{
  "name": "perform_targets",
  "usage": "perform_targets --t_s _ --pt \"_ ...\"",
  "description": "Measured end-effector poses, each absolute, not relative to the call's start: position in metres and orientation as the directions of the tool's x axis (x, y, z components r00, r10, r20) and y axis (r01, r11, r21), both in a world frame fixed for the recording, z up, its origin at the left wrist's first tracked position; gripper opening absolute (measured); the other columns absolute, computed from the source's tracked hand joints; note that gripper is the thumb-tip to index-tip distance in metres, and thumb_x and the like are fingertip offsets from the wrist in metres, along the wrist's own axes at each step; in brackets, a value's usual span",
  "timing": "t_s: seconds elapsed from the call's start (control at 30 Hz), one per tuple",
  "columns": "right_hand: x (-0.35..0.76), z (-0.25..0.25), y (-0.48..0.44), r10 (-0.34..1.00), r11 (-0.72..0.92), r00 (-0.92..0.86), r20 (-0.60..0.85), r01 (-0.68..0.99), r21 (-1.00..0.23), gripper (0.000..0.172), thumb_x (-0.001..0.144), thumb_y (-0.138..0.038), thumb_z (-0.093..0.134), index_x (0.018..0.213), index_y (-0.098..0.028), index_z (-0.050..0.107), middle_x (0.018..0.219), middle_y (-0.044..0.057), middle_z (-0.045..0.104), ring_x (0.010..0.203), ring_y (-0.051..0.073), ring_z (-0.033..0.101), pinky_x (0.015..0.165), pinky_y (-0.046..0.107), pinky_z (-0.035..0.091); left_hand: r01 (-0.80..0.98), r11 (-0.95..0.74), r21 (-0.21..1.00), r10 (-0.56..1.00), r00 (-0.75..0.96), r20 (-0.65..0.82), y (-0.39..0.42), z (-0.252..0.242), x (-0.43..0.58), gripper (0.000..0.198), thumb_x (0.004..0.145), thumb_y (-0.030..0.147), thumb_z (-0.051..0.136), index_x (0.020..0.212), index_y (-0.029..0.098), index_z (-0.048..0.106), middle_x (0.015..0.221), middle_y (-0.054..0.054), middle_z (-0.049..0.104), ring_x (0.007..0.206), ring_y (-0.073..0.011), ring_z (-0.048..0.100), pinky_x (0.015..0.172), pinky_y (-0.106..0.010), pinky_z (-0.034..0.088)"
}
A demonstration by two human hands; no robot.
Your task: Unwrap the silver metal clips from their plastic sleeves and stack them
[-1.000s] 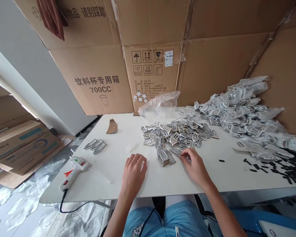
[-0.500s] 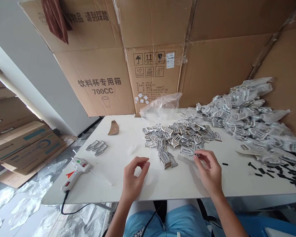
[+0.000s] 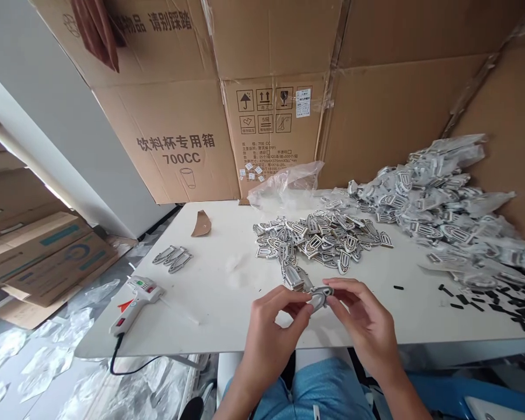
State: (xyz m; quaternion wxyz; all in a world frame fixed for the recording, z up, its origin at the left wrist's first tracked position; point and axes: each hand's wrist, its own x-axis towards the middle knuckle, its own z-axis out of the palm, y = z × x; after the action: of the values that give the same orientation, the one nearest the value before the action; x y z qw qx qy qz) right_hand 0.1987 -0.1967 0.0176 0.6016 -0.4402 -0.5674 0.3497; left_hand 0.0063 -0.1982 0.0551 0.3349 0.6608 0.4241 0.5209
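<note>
Your left grip (image 3: 266, 335) and right grip (image 3: 370, 324) are pinching one grey, loop-shaped piece (image 3: 319, 298), lower centre of the frame. You are wanting light, even pressure on its edges; it is looking rigid, perhaps plastic, though your hold is hiding detail. Openwork pieces (image 3: 319, 234) are lying heaped beyond on the smooth white counter (image 3: 214, 265).

The left hand (image 3: 269, 329) and the right hand (image 3: 371, 324) are close together. Each one pinches with its fingers (image 3: 347, 286), and the fingertips nearly meet. The wrists (image 3: 252, 370) sit lower and wider than the fingers. Both bare arms (image 3: 405, 391) slant up toward the fingers.
</note>
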Motion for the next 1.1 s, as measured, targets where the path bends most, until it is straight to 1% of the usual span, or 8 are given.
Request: perform_targets --t_s 0.3,0.43,0.57,0.63,0.77,0.87,0.97,1.1 --pt "0.193 0.015 -0.196 0.916 0.388 0.095 0.391 0.046 -0.92 0.017 0.104 -0.035 0.075 0.118 -0.028 0.078 0.127 0.012 0.077 0.124 0.03 0.073 0.102 0.042 0.065 0.292 -0.472 0.832 0.879 0.082 0.47 -0.189 0.043 0.011 0.017 0.098 0.012 0.073 0.097 0.024 0.085 0.088 -0.003 0.076 0.074 -0.0145 0.069 0.071 -0.027 0.056" --pt "0.194 0.012 -0.186 0.922 0.375 0.107 0.371 -0.014 -0.927 0.015 0.102 -0.038 0.077 0.11 -0.026 0.078 0.126 0.013 0.078 0.125 0.031 0.072 0.105 0.044 0.064 0.366 -0.489 0.792 0.861 0.062 0.504 -0.178 0.041 0.011 0.011 0.096 0.016 0.075 0.098 0.024 0.083 0.096 -0.005 0.075 0.086 -0.0184 0.069 0.076 -0.03 0.055" --pt "0.196 0.008 -0.178 0.946 0.314 0.111 0.304 -0.089 -0.945 0.018 0.1 -0.039 0.079 0.11 -0.026 0.075 0.128 0.012 0.078 0.118 0.028 0.075 0.099 0.04 0.065 0.306 -0.351 0.885 0.936 0.105 0.335 -0.174 0.04 0.009 0.021 0.096 0.025 0.076 0.117 0.024 0.08 0.093 -0.004 0.08 0.082 -0.0189 0.068 0.076 -0.032 0.054" --pt "0.195 0.005 -0.176 0.942 0.323 0.124 0.311 -0.088 -0.942 0.018 0.1 -0.038 0.08 0.112 -0.026 0.073 0.129 0.012 0.076 0.114 0.027 0.076 0.094 0.039 0.066 0.223 -0.262 0.939 0.961 0.15 0.233 -0.175 0.04 0.009 0.017 0.098 0.031 0.075 0.111 0.022 0.082 0.087 -0.004 0.08 0.076 -0.0181 0.068 0.074 -0.032 0.055" --pt "0.187 0.001 -0.179 0.849 0.478 0.186 0.495 0.13 -0.869 0.007 0.104 -0.031 0.073 0.11 -0.027 0.072 0.123 0.011 0.072 0.12 0.028 0.072 0.093 0.039 0.065 0.064 -0.178 0.982 0.983 0.05 0.175 -0.174 0.037 0.012 0.022 0.096 0.041 0.079 0.098 0.019 0.077 0.087 -0.006 0.08 0.078 -0.0195 0.073 0.074 -0.031 0.058" --pt "0.181 0.001 -0.182 0.769 0.589 0.036 0.638 0.345 -0.73 0.014 0.105 -0.022 0.068 0.118 -0.028 0.072 0.117 0.009 0.072 0.112 0.026 0.072 0.093 0.04 0.063 0.003 -0.156 0.988 0.988 0.001 0.156 -0.172 0.035 0.016 0.025 0.094 0.042 0.082 0.098 0.019 0.073 0.089 -0.007 0.08 0.082 -0.021 0.077 0.077 -0.031 0.061" --pt "0.177 0.004 -0.183 0.715 0.656 -0.072 0.696 0.413 -0.631 0.028 0.104 -0.017 0.067 0.13 -0.027 0.068 0.114 0.008 0.073 0.103 0.023 0.073 0.088 0.037 0.064 -0.038 -0.134 0.99 0.991 0.02 0.135 -0.17 0.036 0.02 0.026 0.093 0.042 0.083 0.098 0.019 0.071 0.09 -0.007 0.08 0.08 -0.0211 0.078 0.074 -0.031 0.061" --pt "0.173 0.004 -0.178 0.667 0.667 -0.034 0.744 0.472 -0.577 0.028 0.102 -0.016 0.069 0.127 -0.026 0.066 0.113 0.008 0.075 0.094 0.022 0.073 0.08 0.034 0.063 -0.027 -0.158 0.987 0.987 0.034 0.159 -0.168 0.038 0.023 0.023 0.095 0.041 0.081 0.1 0.019 0.074 0.092 -0.008 0.082 0.087 -0.0231 0.08 0.079 -0.032 0.062"
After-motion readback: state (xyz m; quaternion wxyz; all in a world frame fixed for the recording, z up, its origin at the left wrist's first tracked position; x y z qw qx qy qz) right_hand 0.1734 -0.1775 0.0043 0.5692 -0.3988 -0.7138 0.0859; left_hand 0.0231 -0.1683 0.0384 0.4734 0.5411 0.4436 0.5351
